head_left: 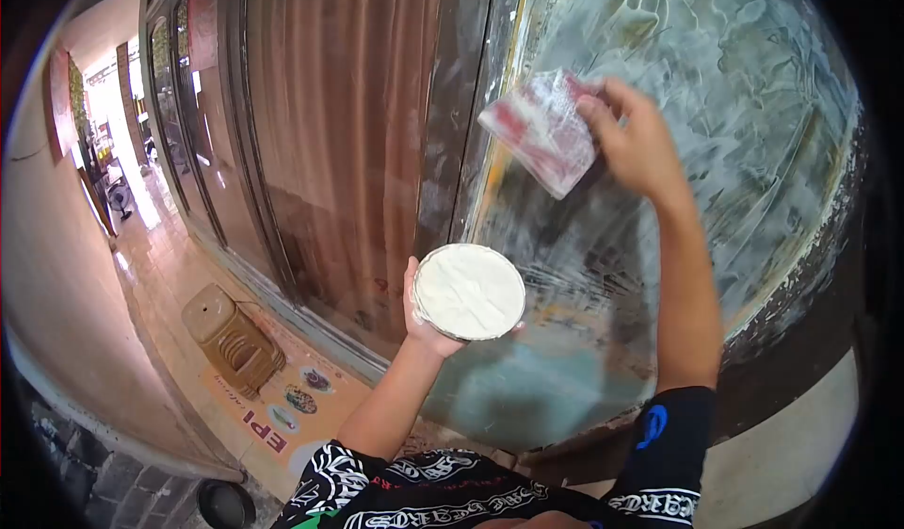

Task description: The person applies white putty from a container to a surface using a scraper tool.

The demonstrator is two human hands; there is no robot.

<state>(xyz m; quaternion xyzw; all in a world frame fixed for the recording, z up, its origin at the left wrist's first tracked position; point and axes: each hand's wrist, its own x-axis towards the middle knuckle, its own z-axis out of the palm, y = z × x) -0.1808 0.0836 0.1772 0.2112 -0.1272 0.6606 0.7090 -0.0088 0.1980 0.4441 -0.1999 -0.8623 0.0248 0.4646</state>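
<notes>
My left hand (428, 326) is wrapped round the side and underside of a round tub of white putty (469, 291), its open top facing up at me. Pinched between the thumb and fingers of my right hand (631, 133) is a flat red putty spreader (549, 131), smeared with white. The spreader overlaps the left part of a grey-green wall (734, 86) covered in streaky pale putty marks. Lower down, the wall surface (527, 388) is smoother and bluish green. My left fingers behind the tub are mostly hidden.
Left of the wall stands a dark door frame (461, 86) with glass panes and brown curtains (339, 105) behind them. A brown plastic stool (231, 336) stands on the floor beside an orange printed banner (282, 402). A dark round container (226, 504) sits at the lower left.
</notes>
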